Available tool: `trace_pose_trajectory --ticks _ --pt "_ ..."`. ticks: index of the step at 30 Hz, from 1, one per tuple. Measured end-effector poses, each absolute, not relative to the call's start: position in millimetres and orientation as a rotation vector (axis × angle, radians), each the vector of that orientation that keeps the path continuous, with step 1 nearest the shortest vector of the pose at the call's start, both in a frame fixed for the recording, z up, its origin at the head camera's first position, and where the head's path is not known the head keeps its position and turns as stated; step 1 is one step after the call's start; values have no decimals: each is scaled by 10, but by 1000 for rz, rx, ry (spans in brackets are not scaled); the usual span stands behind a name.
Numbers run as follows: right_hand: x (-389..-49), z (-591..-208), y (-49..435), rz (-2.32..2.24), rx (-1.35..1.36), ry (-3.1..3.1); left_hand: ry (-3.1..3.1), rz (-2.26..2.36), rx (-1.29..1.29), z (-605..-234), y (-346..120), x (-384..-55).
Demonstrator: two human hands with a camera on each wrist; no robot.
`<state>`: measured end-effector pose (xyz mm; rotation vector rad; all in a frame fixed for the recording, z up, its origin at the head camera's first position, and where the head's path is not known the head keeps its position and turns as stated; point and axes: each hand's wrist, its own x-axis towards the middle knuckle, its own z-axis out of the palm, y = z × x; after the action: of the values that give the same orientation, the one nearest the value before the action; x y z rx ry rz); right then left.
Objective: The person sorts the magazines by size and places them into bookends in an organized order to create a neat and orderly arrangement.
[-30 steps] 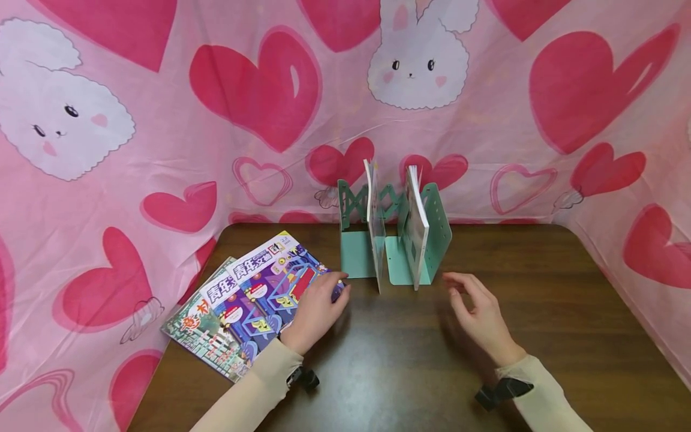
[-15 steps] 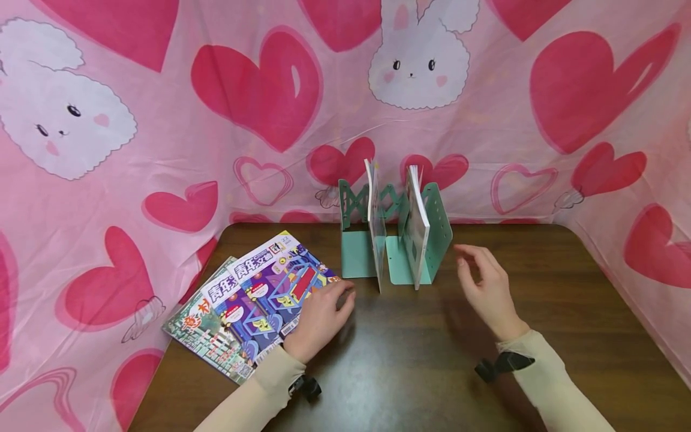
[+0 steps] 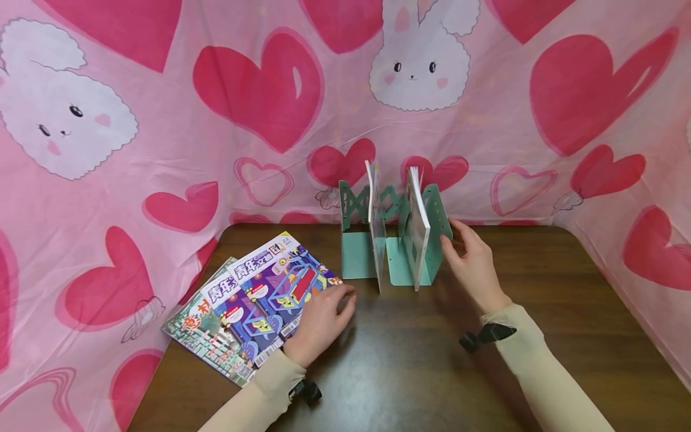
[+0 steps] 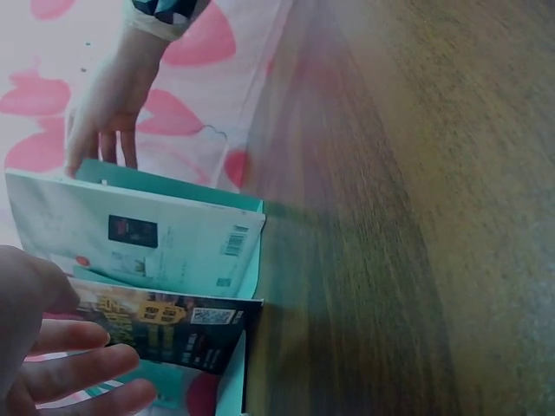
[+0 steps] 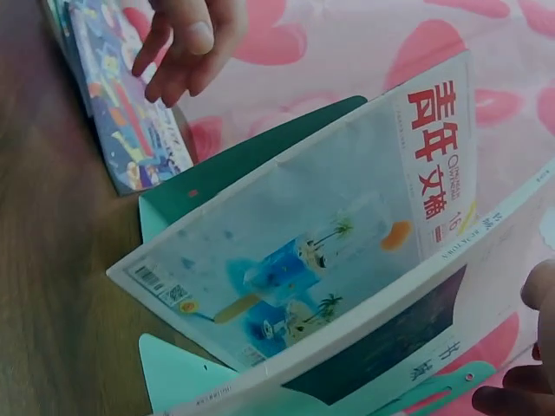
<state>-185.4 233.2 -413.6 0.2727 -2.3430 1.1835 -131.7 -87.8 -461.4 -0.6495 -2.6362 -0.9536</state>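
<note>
My left hand (image 3: 320, 324) hovers or rests at the right edge of the purple magazines (image 3: 291, 282), its fingers loosely bent with nothing between them. Several magazines lie there in an overlapping pile, a green-covered one (image 3: 207, 336) lowest. My right hand (image 3: 475, 264) touches the outer right panel (image 3: 438, 222) of a green expandable bookend, thumb near the panel's front edge; how far its fingers wrap is partly hidden. Two magazines stand upright in the bookend: a thin one (image 5: 303, 251) with a drink picture, and a thicker white-spined one (image 3: 418, 240) beside the right panel.
The bookend's left bay has a green base plate (image 3: 357, 255). A brown wooden table (image 3: 388, 366) lies beneath everything. Pink heart-and-rabbit cloth (image 3: 259, 90) hangs behind and at both sides. Black camera straps (image 3: 305, 390) sit on both wrists.
My right hand first shifts a little up and right, then moves left to the bookend's right panel. My left hand has drifted slightly right and down. Bookend and magazines stay put.
</note>
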Motion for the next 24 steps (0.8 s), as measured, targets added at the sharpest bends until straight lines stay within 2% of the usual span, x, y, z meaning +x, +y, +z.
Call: trace_pose_trajectory --ticks 16,24 --pt "-1983 -4190 2242 1088 193 -2332 -2595 -928 -598 -4653 -990 -1307" --pt "-1967 -4177 2248 1083 176 -2356 -2636 -940 -433 -4669 -1188 -1318"
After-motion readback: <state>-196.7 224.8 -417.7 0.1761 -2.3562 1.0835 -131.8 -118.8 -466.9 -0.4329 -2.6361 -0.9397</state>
